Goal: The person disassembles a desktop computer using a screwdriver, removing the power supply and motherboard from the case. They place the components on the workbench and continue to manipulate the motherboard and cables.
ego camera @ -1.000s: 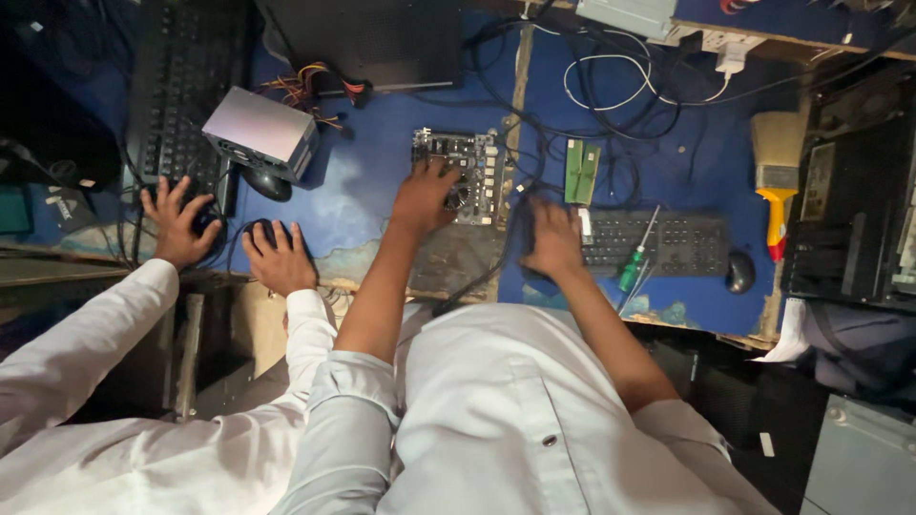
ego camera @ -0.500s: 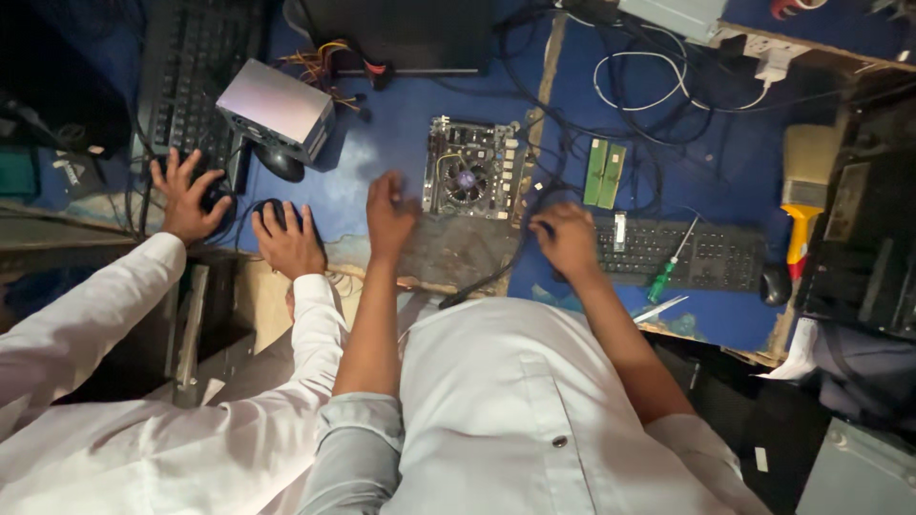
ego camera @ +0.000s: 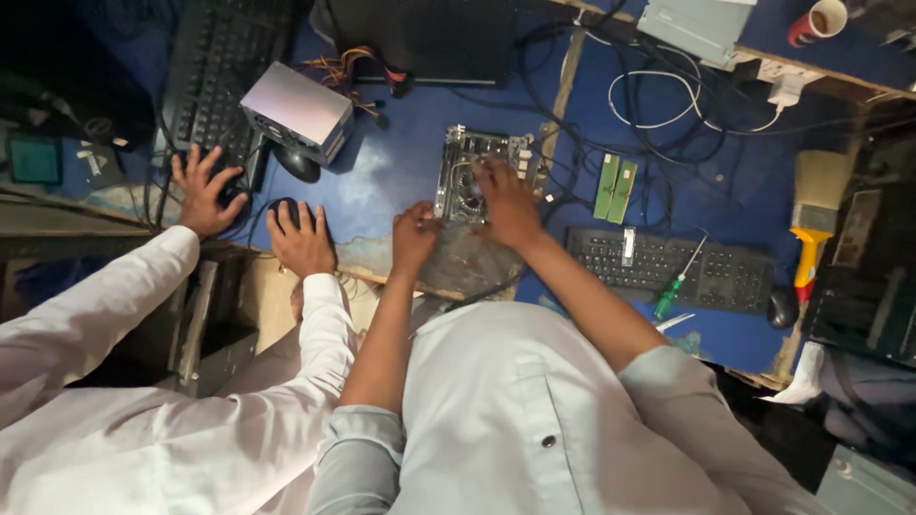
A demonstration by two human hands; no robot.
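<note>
Lay at upper centre of the frame on the worn blue tabletop point(ego camera: 391, 172): a green motherboard point(ego camera: 468, 176), rectangular, studded with sockets and a round fan. Rested on top of that board's right half, palm down, fingers spread and bent over the components: the right hand point(ego camera: 506, 205), pressing rather than clasping, nothing enclosed in it. Sat just below and left of the board, at the table's chipped near edge: the left hand point(ego camera: 412, 238), fingers loosely curled and pointing up toward the board, empty; contact with the board could not be made out.

Stood at upper left, tilted: a boxy silver power supply point(ego camera: 296, 110) with a bundle of coloured wires. Lay right of the board: two narrow green memory sticks point(ego camera: 615, 186), side by side. Stretched at right: a flat black keyboard point(ego camera: 668, 267), with a green-handled screwdriver point(ego camera: 673, 291) crossing its lower edge. Lay at the far right edge: a yellow-handled paintbrush point(ego camera: 811, 224) with pale bristles.

Pressed flat at left, in white sleeves: a co-worker's two hands point(ego camera: 301, 238), one on a black mouse point(ego camera: 284, 208).
</note>
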